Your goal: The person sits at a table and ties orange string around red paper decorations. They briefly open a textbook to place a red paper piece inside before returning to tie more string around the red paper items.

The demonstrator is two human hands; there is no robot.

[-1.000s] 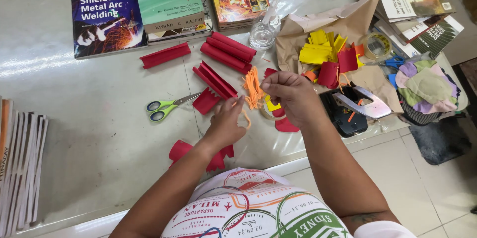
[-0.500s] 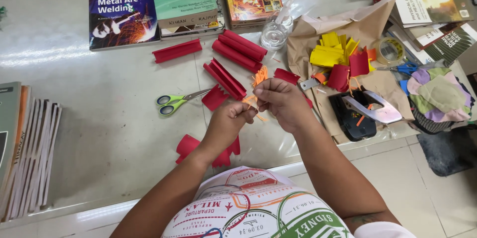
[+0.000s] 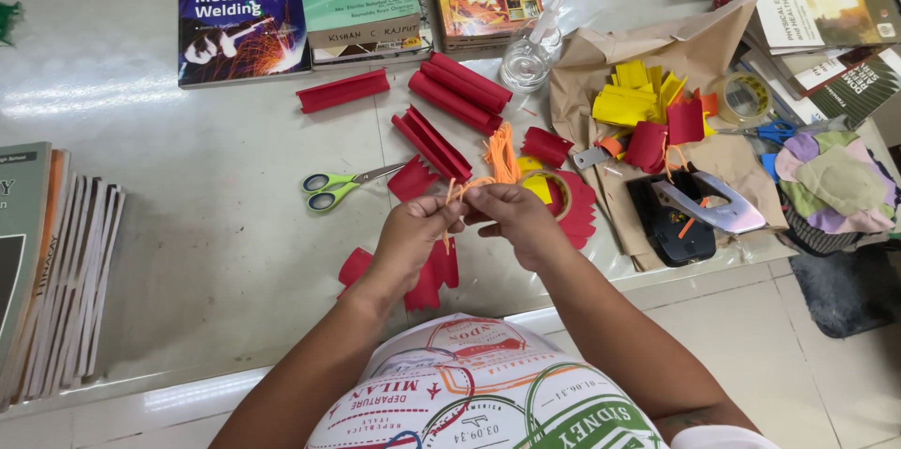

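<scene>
My left hand (image 3: 418,228) and my right hand (image 3: 514,216) meet above the table's front, both pinching a thin orange string (image 3: 460,190). A bundle of the same orange string (image 3: 503,154) lies just beyond my fingers. Under my hands are flat red paper pieces (image 3: 430,278) and a red scalloped disc (image 3: 576,209) with a yellow piece and a tape ring on it. Green-handled scissors (image 3: 330,188) lie to the left of my left hand. Folded red paper strips (image 3: 431,142) and red rolls (image 3: 460,90) lie farther back.
Books (image 3: 242,13) line the back edge and a stack of books (image 3: 49,261) sits at the left. On brown paper (image 3: 657,50) at right: yellow pieces (image 3: 633,100), a tape roll (image 3: 743,97), a black hole punch (image 3: 690,210). A clear bottle (image 3: 531,57) stands behind.
My hands have come closer together and nearer the front edge, and they now stretch the orange string between them. The view has shifted slightly right.
</scene>
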